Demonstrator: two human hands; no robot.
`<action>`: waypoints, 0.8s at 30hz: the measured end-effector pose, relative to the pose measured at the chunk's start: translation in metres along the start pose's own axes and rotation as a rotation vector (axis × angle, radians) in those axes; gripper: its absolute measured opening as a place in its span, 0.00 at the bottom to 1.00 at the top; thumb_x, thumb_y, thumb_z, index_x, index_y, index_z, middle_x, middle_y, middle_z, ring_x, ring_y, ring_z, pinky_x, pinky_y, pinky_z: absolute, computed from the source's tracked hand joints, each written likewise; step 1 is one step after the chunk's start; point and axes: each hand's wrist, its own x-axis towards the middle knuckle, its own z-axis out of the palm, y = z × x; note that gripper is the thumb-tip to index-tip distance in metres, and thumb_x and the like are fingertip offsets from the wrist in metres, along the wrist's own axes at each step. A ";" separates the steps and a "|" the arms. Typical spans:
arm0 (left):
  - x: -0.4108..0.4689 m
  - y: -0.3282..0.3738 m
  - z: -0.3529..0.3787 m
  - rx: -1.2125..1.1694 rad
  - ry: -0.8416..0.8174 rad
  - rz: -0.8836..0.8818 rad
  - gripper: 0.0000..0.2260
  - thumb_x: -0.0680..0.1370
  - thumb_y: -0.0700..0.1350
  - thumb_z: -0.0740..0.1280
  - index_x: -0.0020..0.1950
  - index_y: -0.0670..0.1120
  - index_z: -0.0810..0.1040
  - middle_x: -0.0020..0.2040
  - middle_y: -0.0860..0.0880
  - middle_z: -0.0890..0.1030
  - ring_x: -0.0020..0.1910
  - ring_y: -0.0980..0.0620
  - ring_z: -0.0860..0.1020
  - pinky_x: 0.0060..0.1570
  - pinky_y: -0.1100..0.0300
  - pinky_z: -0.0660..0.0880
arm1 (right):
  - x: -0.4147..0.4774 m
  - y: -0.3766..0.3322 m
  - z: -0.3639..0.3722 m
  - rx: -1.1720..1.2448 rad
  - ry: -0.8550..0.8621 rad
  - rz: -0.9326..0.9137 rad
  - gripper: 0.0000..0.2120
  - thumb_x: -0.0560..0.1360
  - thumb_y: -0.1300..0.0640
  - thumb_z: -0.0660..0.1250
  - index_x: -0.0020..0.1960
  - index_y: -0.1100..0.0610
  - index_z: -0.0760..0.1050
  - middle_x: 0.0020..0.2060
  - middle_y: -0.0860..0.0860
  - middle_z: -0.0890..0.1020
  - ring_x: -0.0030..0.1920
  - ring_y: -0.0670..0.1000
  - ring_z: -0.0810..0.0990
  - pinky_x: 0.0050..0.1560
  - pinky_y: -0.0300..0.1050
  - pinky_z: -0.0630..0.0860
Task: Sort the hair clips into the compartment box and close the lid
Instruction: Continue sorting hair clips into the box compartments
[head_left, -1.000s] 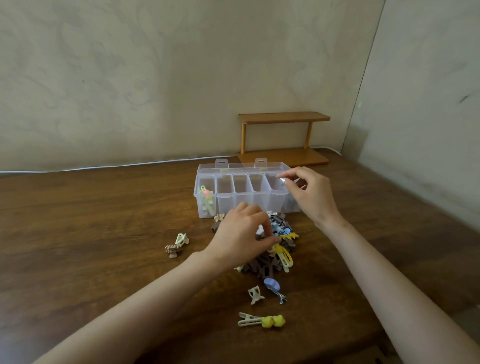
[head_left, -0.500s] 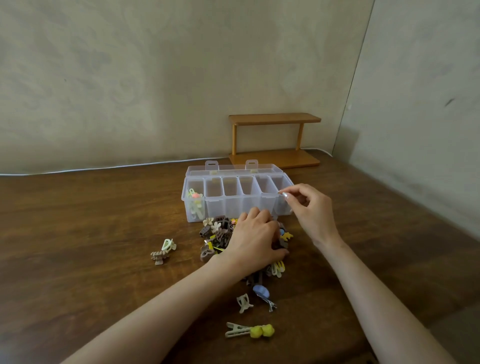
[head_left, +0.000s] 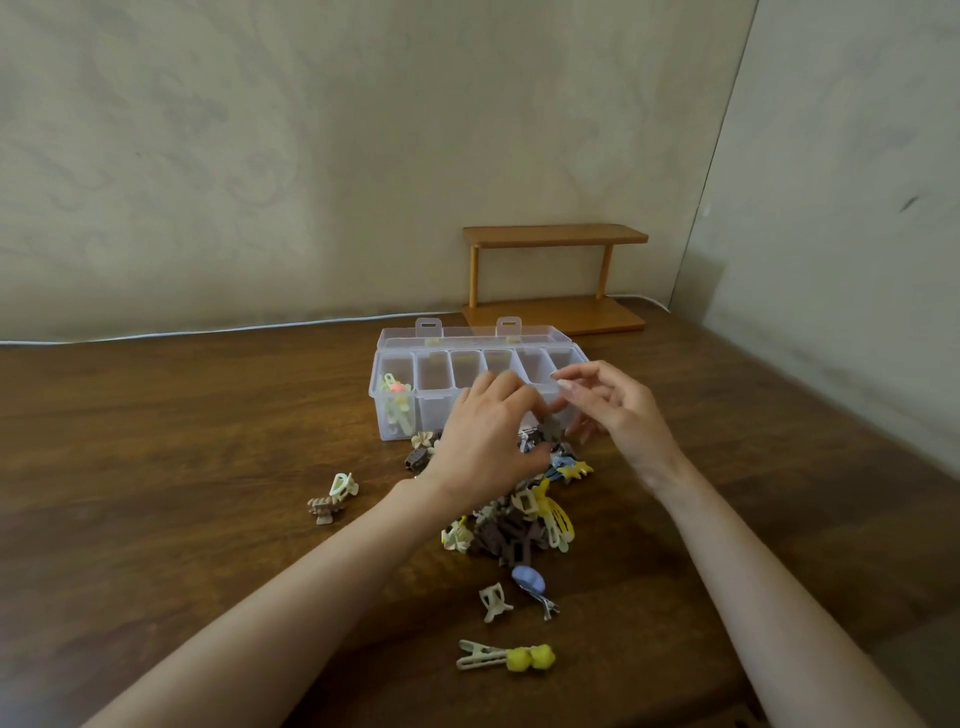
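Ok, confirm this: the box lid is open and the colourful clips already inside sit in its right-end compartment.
Wrong end. The head view shows the colourful clips in the left-end compartment of the compartment box; the lid is open, as you said.

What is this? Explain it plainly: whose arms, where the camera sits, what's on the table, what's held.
No machine: one camera on a person's head looks down at their bare arms. On the wooden table stands a clear compartment box, lid open, a few clips in its leftmost compartment. Before it lies a pile of hair clips, with strays such as a yellow pom-pom clip. The left hand digs into the pile, fingers curled; whether it grips a clip is hidden. The right hand hovers near the box's right end, fingers loose, apparently empty.
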 end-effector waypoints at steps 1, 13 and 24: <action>0.002 -0.002 -0.001 -0.015 0.029 0.005 0.11 0.69 0.45 0.70 0.50 0.46 0.77 0.48 0.49 0.74 0.47 0.54 0.64 0.47 0.59 0.66 | 0.000 -0.001 0.000 0.035 -0.030 0.009 0.14 0.71 0.52 0.68 0.55 0.57 0.75 0.40 0.54 0.82 0.35 0.49 0.79 0.33 0.41 0.76; 0.003 -0.006 -0.007 -0.169 0.121 -0.068 0.09 0.75 0.41 0.65 0.55 0.46 0.73 0.52 0.51 0.75 0.47 0.56 0.73 0.46 0.59 0.74 | 0.005 0.009 -0.006 0.037 0.304 -0.073 0.12 0.70 0.65 0.71 0.52 0.57 0.75 0.44 0.54 0.81 0.43 0.47 0.81 0.41 0.39 0.79; -0.001 -0.016 0.000 -0.119 0.041 -0.112 0.05 0.77 0.40 0.63 0.51 0.46 0.75 0.49 0.52 0.76 0.50 0.54 0.73 0.47 0.60 0.72 | 0.017 0.021 -0.010 -0.416 0.469 -0.193 0.12 0.74 0.65 0.68 0.56 0.56 0.77 0.50 0.49 0.80 0.47 0.45 0.78 0.45 0.33 0.75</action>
